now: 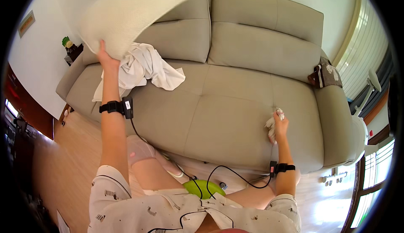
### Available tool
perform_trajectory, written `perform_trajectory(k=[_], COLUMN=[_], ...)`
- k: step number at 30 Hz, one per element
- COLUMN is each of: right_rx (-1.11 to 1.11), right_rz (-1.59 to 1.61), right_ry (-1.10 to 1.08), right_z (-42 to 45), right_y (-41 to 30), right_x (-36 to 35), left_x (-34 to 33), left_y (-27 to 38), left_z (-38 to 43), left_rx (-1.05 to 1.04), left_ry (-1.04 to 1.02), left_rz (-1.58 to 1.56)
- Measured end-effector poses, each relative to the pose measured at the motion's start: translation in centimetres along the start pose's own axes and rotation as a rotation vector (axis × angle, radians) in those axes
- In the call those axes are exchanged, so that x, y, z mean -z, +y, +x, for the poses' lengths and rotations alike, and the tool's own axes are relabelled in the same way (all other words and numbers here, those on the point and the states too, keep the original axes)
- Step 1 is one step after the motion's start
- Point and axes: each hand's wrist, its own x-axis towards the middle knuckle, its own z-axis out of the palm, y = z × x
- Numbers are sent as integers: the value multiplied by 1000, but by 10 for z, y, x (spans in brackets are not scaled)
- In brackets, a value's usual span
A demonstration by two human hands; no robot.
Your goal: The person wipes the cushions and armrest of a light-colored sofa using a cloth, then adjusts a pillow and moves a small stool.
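Observation:
My left hand (pixel 108 57) grips the lower edge of a cream cushion (pixel 126 15), raised above the left end of a beige sofa (pixel 233 125). The cushion's edges look slightly blurred. Just below and right of that hand, a crumpled white cloth (pixel 151 67) lies on the seat. My right hand (pixel 281 124) is closed around a balled, whitish cloth (pixel 270 125) with pinkish marks, over the right part of the seat. Each forearm wears a black strap with a small cabled box.
A patterned brown cloth (pixel 329 75) drapes over the right armrest (pixel 334 122). Left of the sofa is a small dark stand (pixel 75 52) with a green-and-white ornament. A green seat (pixel 203 188) is beneath me. Cables (pixel 233 169) run from both wrists. A white appliance (pixel 359 138) stands at the right.

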Motion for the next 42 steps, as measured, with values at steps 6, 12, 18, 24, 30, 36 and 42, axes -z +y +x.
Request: perform_trajectory(k=[6,12,18,24,30,36,42], right_rx=[-38,-168,-208,-212,-466,-519,24], right_rz=[-121,47,368,674,952,475,0], right_ry=[-92,-104,-84,-82,-739,-795,-340], right_z=[-7,7,29,21,-4,-18,5], right_y=[20,16,-10,-39,-39,-43,-38], right_x=[-2,1,17,33,25,14,35], left_x=[146,152,139,104,-50,-100,-110], left_y=[-78,-90,-145,-216,-249,-279,-259], left_z=[44,61,-39,-189,-351,-395,-363], left_rx=[311,327,311,599,1016,1099,605], left_ry=[178,289,422,-415,-769,-783,-634], left_rz=[273,409,369,796,465,406,502])
